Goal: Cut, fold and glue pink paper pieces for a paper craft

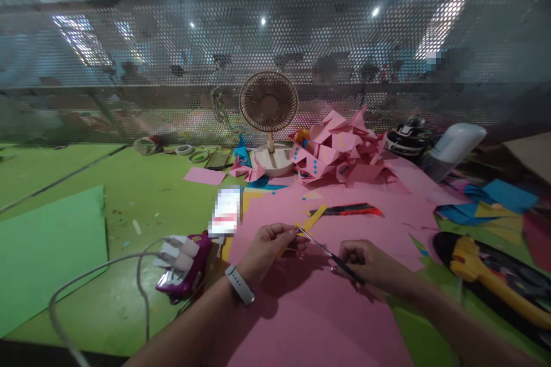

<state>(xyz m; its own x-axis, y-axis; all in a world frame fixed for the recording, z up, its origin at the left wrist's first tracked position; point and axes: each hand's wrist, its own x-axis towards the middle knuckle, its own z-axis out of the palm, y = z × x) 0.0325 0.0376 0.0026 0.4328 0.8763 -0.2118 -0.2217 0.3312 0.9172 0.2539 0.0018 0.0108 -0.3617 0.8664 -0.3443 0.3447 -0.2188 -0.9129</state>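
My right hand (359, 266) grips a slim metal tool with a black handle (348, 270); its exact kind is not clear. The tool's thin shaft slants up to the fingertips of my left hand (278, 241). That hand is closed in a pinch, and what lies between its finger and thumb is too small to make out. Both hands are over a large pink paper sheet (327, 309). Just beyond them are a yellow paper strip (316, 218) and a red and black cutter knife (350, 209). A pale watch band (240, 285) circles my left wrist.
A fan (269, 103) stands behind, beside a heap of folded pink paper (340, 146). To the left are a phone (226, 210), a purple power strip (185, 266) with cables, and green paper (55, 252). A yellow-handled tool (495, 281) lies in a black tray (443, 246) at right.
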